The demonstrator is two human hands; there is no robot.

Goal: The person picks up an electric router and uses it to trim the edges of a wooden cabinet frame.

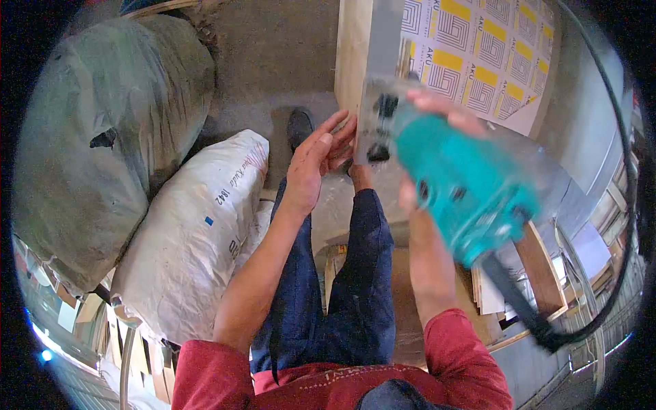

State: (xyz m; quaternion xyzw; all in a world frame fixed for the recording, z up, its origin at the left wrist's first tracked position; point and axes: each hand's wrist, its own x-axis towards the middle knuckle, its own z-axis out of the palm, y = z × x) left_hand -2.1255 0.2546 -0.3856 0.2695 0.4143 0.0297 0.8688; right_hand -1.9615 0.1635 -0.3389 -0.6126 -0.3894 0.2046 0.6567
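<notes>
My right hand (447, 113) is wrapped round a teal corded trim router (458, 178), blurred by motion. The router's metal base with black knobs (380, 130) lies against the near end of a pale wooden panel (354, 55) with a grey strip (385, 41) along it. Its bit is hidden from me. On the left side of that end is my left hand (318, 157), fingers apart and fingertips close to the panel; whether they touch it I cannot tell. To the panel's right lies a sheet printed with yellow and "AKU" (478, 55).
A white sack (195, 232) and a big grey-green covered bundle (113, 137) stand at left. The black power cord (618, 273) loops up the right side. Wooden pieces (540, 266) lie at lower right. My feet are on the floor below, one shoe (299, 126) showing.
</notes>
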